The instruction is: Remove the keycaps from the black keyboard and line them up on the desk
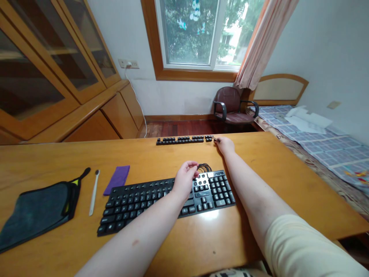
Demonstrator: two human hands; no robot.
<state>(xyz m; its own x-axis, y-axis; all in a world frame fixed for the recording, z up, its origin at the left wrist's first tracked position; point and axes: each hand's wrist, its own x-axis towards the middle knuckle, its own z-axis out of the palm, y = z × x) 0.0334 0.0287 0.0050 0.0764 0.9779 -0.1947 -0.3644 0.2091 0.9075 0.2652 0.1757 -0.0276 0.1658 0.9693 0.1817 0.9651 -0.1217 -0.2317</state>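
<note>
A black keyboard point(138, 201) lies at a slant on the wooden desk in front of me. Its top row of keys, at least in part, is without caps. My left hand point(185, 179) hovers over the keyboard's upper right part, fingers curled in and thumb close to them; whether anything sits between them is hidden. At the desk's far edge, my right hand point(224, 144) pinches a small dark piece that looks like a keycap point(216, 140). Just left of it, loose black keycaps point(181, 140) stand lined up in two rows. A coiled black cable point(205, 167) lies behind the keyboard.
Left of the keyboard are a folded purple cloth point(117, 180), a white brush point(94, 192) and a dark grey pouch point(43, 209) with a strap. Beyond the desk point(273, 169) stand a brown armchair point(228, 104), a bed point(317, 142) and wooden cabinets point(100, 127).
</note>
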